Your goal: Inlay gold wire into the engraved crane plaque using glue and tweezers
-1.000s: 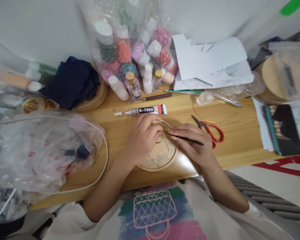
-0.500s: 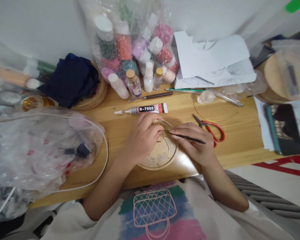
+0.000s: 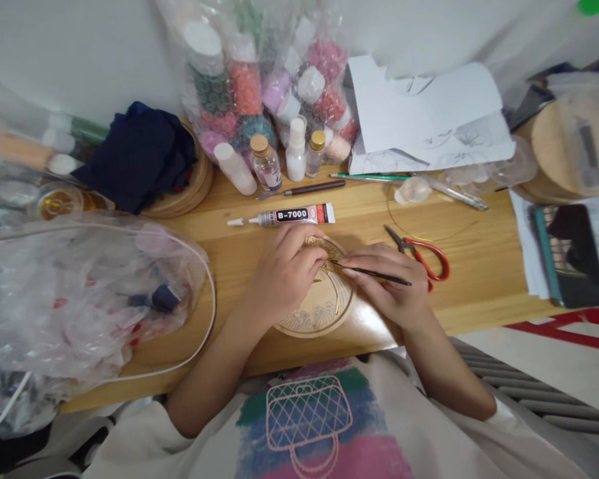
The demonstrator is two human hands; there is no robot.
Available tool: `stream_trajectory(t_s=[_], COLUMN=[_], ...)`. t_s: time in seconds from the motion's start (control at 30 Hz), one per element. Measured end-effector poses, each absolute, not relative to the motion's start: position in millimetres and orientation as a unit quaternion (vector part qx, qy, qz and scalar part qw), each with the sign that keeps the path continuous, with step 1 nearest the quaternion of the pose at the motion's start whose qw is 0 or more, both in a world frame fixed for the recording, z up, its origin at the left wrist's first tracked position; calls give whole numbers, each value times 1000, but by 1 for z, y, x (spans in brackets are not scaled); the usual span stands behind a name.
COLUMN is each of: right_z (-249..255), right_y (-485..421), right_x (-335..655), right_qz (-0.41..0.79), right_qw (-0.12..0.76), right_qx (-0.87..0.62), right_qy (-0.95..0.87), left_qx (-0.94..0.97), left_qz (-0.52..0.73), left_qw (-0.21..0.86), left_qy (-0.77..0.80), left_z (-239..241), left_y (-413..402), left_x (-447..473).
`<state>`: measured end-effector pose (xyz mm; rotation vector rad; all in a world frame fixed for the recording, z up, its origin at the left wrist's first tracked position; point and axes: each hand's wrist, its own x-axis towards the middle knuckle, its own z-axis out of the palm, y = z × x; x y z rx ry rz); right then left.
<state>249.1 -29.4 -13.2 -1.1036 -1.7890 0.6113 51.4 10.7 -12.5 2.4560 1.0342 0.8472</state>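
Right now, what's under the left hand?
Part of the round wooden board runs under the left hand. Any markings or pieces directly beneath the hand are covered and can't be seen.

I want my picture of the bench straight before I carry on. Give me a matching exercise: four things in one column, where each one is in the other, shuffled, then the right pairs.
Things
1. B-7000 glue tube
2. Slim black tool
3. Red-handled pliers
4. Navy cloth

Places
A. On the table, just to the right of the right hand
B. Heaped on round wooden pieces
C. Lying uncapped beyond the round wooden board
D. Held in the right hand, its tip over the board

Right pairs: 1-C, 2-D, 3-A, 4-B
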Motion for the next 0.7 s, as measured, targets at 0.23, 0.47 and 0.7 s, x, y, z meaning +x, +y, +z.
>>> stream_trajectory(t_s=[0.23, 0.47, 0.7], right_z=[-14, -10, -6], right_y=[-30, -30, -23], right_x=[250, 260, 297], right_qz=[264, 261, 305], right_qw=[458, 458, 384], right_qx=[-453, -451, -436], right_qy=[-718, -721, -755], left_qx=[865, 857, 840], left_qz=[296, 286, 218], left_qw=[181, 163, 87], left_qy=[363, 395, 489], left_z=[-12, -7, 10], left_y=[11, 18, -9], left_x=[51, 41, 42])
